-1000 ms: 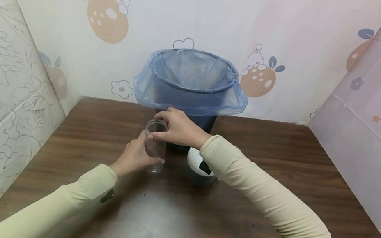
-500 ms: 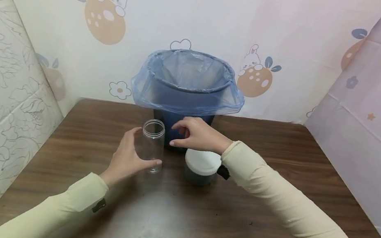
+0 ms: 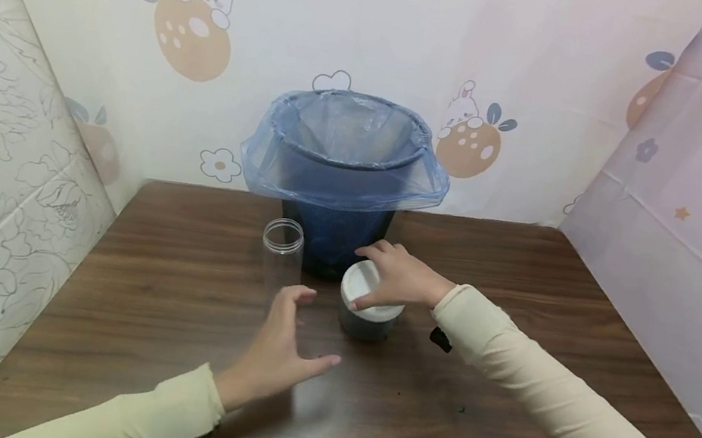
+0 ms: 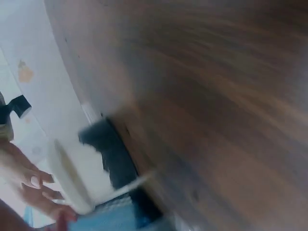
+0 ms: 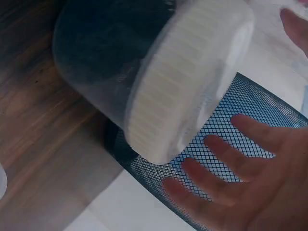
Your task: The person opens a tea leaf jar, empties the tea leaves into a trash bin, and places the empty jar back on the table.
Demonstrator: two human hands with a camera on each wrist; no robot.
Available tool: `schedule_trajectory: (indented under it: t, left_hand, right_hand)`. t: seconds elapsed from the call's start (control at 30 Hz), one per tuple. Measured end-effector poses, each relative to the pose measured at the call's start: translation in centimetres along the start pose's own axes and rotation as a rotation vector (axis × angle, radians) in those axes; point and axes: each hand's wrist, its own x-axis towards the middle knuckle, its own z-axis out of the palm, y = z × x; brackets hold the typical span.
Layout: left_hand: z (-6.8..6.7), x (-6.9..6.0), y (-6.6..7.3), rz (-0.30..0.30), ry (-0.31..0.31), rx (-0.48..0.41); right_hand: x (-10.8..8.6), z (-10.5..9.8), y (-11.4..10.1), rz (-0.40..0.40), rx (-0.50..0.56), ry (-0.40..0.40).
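A squat jar (image 3: 364, 328) with dark contents and a wide white lid (image 5: 183, 86) stands on the table. Over that lid is my right hand (image 3: 402, 277), thumb and fingers spread around its edge. In the right wrist view, the fingers of the right hand (image 5: 250, 175) are extended and a gap shows between them and the lid. My left hand (image 3: 275, 352) is in front of the jars, thumb and fingers apart, holding nothing. Behind its fingertips a tall clear jar (image 3: 280, 263) stands upright without a lid. The left wrist view is blurred.
Behind both jars stands a dark mesh waste bin (image 3: 334, 235), lined with a blue plastic bag (image 3: 343, 183) folded over its rim. The brown wooden table (image 3: 461, 436) meets printed cloth walls at the back and sides.
My right hand has left the clear jar's mouth and moved right, over the white lid. The left hand has let go of the clear jar and moved right and nearer.
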Motion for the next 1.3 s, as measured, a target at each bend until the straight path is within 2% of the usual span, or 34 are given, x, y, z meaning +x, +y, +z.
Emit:
schedule_trajectory:
  t: [0.1, 0.17, 0.23, 0.37, 0.5, 0.67, 0.9, 1.03, 1.13, 1.3]
  left_hand:
    - [1.8, 1.0, -0.1, -0.23, -0.098, -0.038]
    - [3.0, 1.9, -0.5, -0.332, -0.139, -0.047]
    - [4.0, 2.8, -0.9, -0.397, -0.165, -0.051]
    - [5.5, 4.1, -1.8, -0.461, -0.158, -0.079]
    - [6.4, 4.9, -2.5, -0.457, -0.111, -0.095]
    - [7.2, 5.3, -3.0, -0.401, -0.086, -0.12]
    - [7.8, 5.6, -3.0, -0.368, -0.077, -0.145]
    - [7.8, 5.9, -2.7, -0.332, -0.058, -0.177]
    - [7.6, 6.2, -2.5, -0.288, -0.022, -0.199]
    - [6.8, 6.4, -1.7, -0.26, 0.015, -0.156]
  right_hand:
    - [-0.3, 0.5, 0.0, 0.026, -0.044, -0.019]
    - [-0.5, 0.8, 0.0, 0.039, -0.059, -0.03]
    - [-0.7, 1.1, 0.0, 0.056, -0.065, -0.039]
    - [-0.7, 1.7, 0.1, 0.051, -0.08, -0.036]
    - [-0.5, 2.3, 0.3, 0.008, -0.1, 0.0]
    - [-0.5, 2.9, 0.7, -0.031, -0.094, 0.065]
    - [-0.7, 2.5, 1.1, -0.021, -0.06, 0.092]
    - [-0.9, 1.8, 1.0, -0.006, 0.002, 0.098]
    - [-1.0, 1.0, 1.0, -0.006, 0.091, 0.089]
    - [-1.3, -0.3, 0.8, -0.043, 0.214, 0.061]
